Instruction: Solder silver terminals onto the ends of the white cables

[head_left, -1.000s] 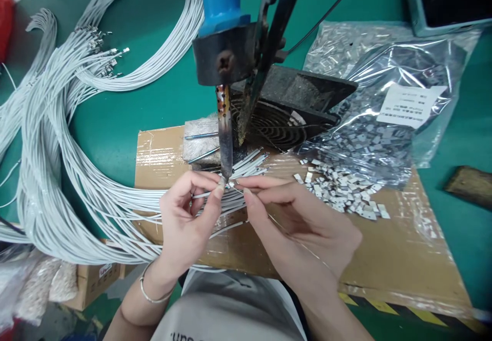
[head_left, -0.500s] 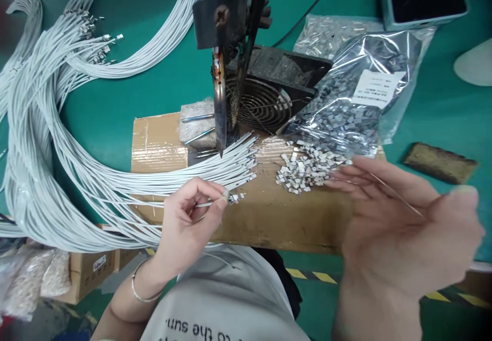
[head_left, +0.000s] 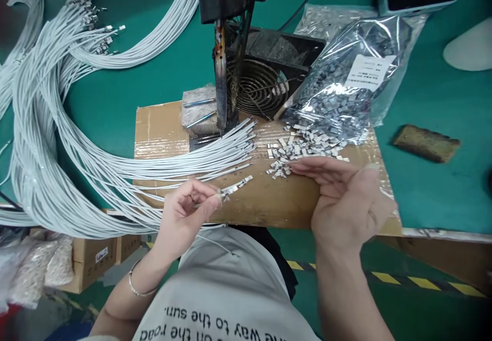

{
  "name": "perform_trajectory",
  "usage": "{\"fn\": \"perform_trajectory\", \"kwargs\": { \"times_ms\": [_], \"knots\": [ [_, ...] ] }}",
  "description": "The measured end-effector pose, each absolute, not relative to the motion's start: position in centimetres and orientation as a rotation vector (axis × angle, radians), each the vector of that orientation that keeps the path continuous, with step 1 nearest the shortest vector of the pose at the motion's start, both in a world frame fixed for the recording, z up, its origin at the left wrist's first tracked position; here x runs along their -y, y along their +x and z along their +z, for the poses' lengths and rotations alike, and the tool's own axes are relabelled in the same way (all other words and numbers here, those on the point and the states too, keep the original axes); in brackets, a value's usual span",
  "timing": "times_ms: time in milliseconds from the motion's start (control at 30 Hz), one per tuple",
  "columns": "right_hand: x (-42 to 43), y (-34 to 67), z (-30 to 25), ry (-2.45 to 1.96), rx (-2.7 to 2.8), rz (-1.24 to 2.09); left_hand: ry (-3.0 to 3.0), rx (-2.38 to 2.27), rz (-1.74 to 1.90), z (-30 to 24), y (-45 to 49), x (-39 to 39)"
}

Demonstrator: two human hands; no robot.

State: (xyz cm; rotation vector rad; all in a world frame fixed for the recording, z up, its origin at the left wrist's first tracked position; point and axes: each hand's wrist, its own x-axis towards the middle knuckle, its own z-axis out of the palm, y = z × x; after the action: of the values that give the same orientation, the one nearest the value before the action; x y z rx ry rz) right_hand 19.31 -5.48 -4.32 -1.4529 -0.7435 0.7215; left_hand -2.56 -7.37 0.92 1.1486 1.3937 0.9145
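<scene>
My left hand (head_left: 194,205) pinches small metal terminals (head_left: 232,188) between thumb and forefinger; they stick out to the right over the cardboard. Whether a wire end is also inside the pinch is hidden. My right hand (head_left: 346,197) is palm up with its fingers stretched out, and the fingertips touch the right-hand pile of loose metal terminals (head_left: 303,144). I cannot make out anything held in it. A bundle of white wires (head_left: 184,166) lies just above my left hand, with the wire ends pointing right.
A soldering iron (head_left: 221,80) on a stand points down above the wires, beside a black fan (head_left: 261,87). A clear bag of metal pieces (head_left: 346,95) lies behind the pile. Cardboard (head_left: 277,203) covers the green table. A brown sponge-like block (head_left: 426,143) sits right.
My right hand has moved left to the terminal pile, and the thin wire across its palm no longer shows. The terminals in my left hand now stick out further. The camera view has shifted.
</scene>
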Motion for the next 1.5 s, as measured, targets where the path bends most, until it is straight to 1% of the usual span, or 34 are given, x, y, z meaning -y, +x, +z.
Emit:
{"fn": "perform_trajectory", "kwargs": {
  "times_ms": [100, 200, 400, 433, 533, 633, 767, 900, 1033, 1133, 1233, 1333, 1500],
  "knots": [
    [5.3, 19.7, -4.6, -1.417, 0.724, 0.720, 1.454, -1.528, 0.925, -0.1, -2.7, 7.4],
    [5.3, 19.9, -4.7, -1.393, 0.728, 0.723, 1.714, -1.559, 0.886, -0.8, -3.6, 8.1],
    [5.4, 19.8, -4.6, -1.372, 0.761, 0.711, 1.694, -1.422, 0.726, -0.9, -6.4, 11.3],
    [5.5, 19.8, -4.6, -1.372, 0.767, 0.712, 1.645, -1.468, 0.752, -0.9, -6.8, 11.6],
    [5.7, 19.9, -4.6, -1.371, 0.785, 0.719, 1.652, -1.803, 0.854, -1.0, -7.2, 11.6],
    [5.9, 20.0, -4.7, -1.370, 0.799, 0.717, 1.853, -1.988, 0.794, -1.3, -7.0, 10.9],
    [6.2, 20.2, -4.8, -1.362, 0.813, 0.708, 2.052, -1.898, 0.654, -1.7, -6.1, 10.2],
    [6.4, 20.3, -4.7, -1.373, 0.844, 0.723, 2.145, -1.769, 0.623, -2.2, -4.8, 9.7],
    [6.6, 20.5, -4.5, -1.423, 0.908, 0.720, 2.192, -1.740, 0.579, -2.3, -4.0, 8.9],
    [6.8, 20.5, -4.4, -1.541, 1.084, 0.619, 2.208, -1.743, 0.658, -2.3, -4.1, 8.5],
    [7.0, 20.4, -4.4, -1.634, 1.228, 0.505, 2.193, -1.880, 0.768, -2.4, -4.6, 8.2],
    [6.9, 20.2, -4.7, -1.645, 1.321, 0.480, 2.224, -1.937, 0.784, -2.6, -5.2, 7.8],
    [6.6, 20.1, -4.9, -1.626, 1.451, 0.450, 2.382, -1.873, 0.770, -2.6, -6.0, 7.1]
  ]
}}
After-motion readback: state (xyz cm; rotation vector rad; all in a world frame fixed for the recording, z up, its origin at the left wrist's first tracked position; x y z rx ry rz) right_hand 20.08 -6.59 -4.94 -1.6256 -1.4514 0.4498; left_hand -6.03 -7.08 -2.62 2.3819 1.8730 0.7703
